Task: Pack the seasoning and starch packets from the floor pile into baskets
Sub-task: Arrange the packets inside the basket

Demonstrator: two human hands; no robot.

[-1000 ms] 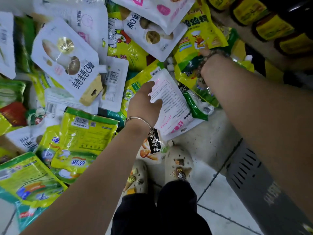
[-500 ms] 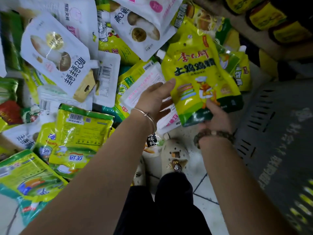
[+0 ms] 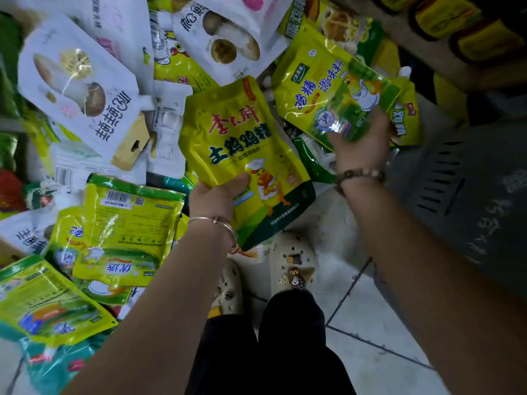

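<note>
While our left hand (image 3: 219, 195) pinches the yellow packet (image 3: 239, 138) by its bottom edge and our right hand (image 3: 359, 146) grips the green packet (image 3: 328, 89), both above the pile (image 3: 119, 223), the grey basket (image 3: 456, 181) sits to the right, closest to our right hand

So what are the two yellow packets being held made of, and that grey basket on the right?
The yellow packet in the left hand looks like glossy plastic film: it shines and creases. The yellow-green packet in the right hand seems the same, with bright glare spots. The grey basket looks like matt moulded plastic, going by its slotted wall.
</note>
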